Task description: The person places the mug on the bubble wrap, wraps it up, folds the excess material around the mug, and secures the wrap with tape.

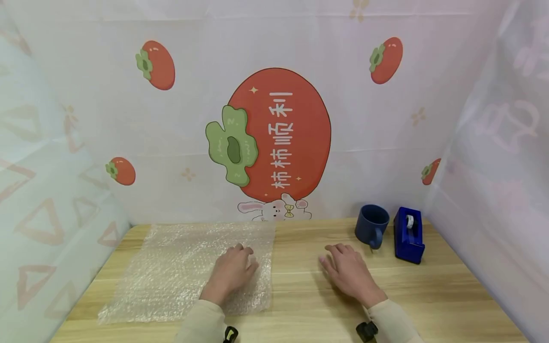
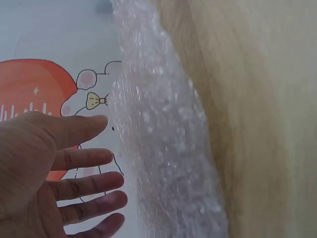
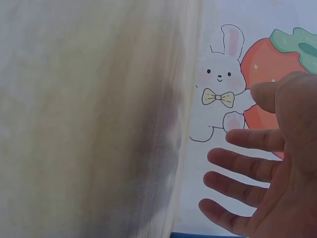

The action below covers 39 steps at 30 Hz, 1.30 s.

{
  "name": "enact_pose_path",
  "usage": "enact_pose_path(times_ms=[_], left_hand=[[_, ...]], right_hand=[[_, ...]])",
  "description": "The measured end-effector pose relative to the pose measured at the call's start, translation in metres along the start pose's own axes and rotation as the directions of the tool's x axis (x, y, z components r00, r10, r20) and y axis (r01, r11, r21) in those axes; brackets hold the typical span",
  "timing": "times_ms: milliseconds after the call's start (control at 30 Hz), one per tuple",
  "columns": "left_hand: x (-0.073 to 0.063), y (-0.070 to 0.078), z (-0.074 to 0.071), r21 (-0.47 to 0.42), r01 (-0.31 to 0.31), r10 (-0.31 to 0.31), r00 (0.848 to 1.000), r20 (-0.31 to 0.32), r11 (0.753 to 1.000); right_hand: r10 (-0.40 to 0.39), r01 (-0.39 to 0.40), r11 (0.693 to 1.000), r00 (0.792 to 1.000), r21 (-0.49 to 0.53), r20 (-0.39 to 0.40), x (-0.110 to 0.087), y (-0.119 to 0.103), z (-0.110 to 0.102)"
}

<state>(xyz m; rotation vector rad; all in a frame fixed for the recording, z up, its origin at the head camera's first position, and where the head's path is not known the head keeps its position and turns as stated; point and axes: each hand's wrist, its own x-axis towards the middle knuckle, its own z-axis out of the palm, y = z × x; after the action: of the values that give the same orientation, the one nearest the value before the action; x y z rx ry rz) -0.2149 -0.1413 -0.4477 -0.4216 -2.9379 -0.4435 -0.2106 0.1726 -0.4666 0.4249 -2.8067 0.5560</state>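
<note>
Head view: a wooden surface [image 1: 304, 300] meets a white backdrop [image 1: 188, 119] printed with red fruits [image 1: 306, 138] and a rabbit [image 1: 271, 210].
Left hand [image 1: 229, 271]: over the right part of the bubble wrap [image 1: 171, 267], back upward, fingers relaxed; grip slack, holding nothing.
Right hand [image 1: 349, 272]: above the surface, nearest the mug [image 1: 369, 226] but apart from it; grip slack too, fingers separated, holding nothing.
Bubble wrap: a clear sheet spread on the left half of the surface.
Mug: dark blue, upright at the far right, handle toward the person.
Tape dispenser [image 1: 409, 245]: blue, just right of the mug, a roll [image 1: 410, 221] in it.
Sleeves [image 1: 199, 325]: pale, a dark device [image 1: 367, 331] by each wrist.
</note>
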Motion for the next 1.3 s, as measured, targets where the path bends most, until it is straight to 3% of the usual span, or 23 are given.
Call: enact_pose_path(times_ms=[167,400,967,1167,1300], left_hand=[[-0.003,0.007,0.003,-0.018,0.011,-0.010,0.998,0.068,1.000],[-0.006,0.013,0.005,-0.019,0.043,-0.041,0.994,0.101,0.999],[-0.006,0.021,0.011,-0.026,0.080,-0.078,0.995,0.068,0.996],[-0.008,0.033,0.014,-0.045,0.030,-0.027,0.998,0.060,0.999],[-0.008,0.045,0.017,-0.033,0.060,-0.058,0.997,0.056,0.998]], right_hand=[[-0.001,0.001,1.000,1.000,0.005,0.023,-0.002,-0.002,0.000],[-0.004,0.004,1.000,0.999,0.012,0.040,-0.005,-0.005,-0.001],[-0.049,0.048,0.998,0.998,0.028,0.049,-0.009,-0.015,-0.007],[-0.063,0.062,0.998,0.997,0.022,0.041,-0.010,-0.016,-0.008],[-0.075,0.074,0.997,0.997,0.013,0.031,-0.010,-0.016,-0.007]])
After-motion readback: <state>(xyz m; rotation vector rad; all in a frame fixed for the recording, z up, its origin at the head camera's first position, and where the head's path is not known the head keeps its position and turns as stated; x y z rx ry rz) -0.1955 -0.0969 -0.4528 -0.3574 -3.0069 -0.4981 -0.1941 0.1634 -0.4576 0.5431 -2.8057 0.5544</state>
